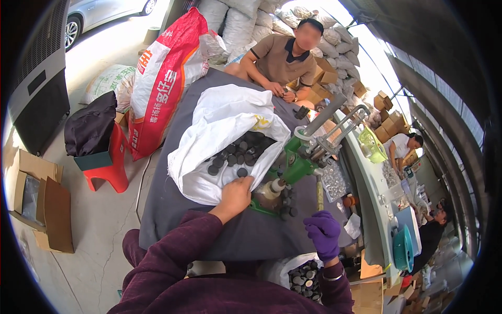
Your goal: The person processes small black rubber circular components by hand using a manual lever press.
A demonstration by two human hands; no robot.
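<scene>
A green hand press (pixel 296 162) with a metal column and a spring stands on the dark-covered table. My bare left hand (pixel 236 198) is at the near rim of a white woven sack (pixel 201 180), left of the press base. Its fingers are curled, and what they hold, if anything, is hidden. Round black caps (pixel 242 152) lie in the sack's open mouth. My right hand (pixel 322 233), in a purple glove, is closed around the lower end of the press's tape-wrapped lever (pixel 320 194). Several more black caps (pixel 289 209) are clustered beside the press base.
Below the table edge sits another sack of black caps (pixel 306 280). A person (pixel 293 57) sits across the table. At left are a red stool (pixel 111 162), a tall red-white sack (pixel 167 83) and a cardboard box (pixel 55 209). Clear bags of small parts (pixel 334 180) lie at right.
</scene>
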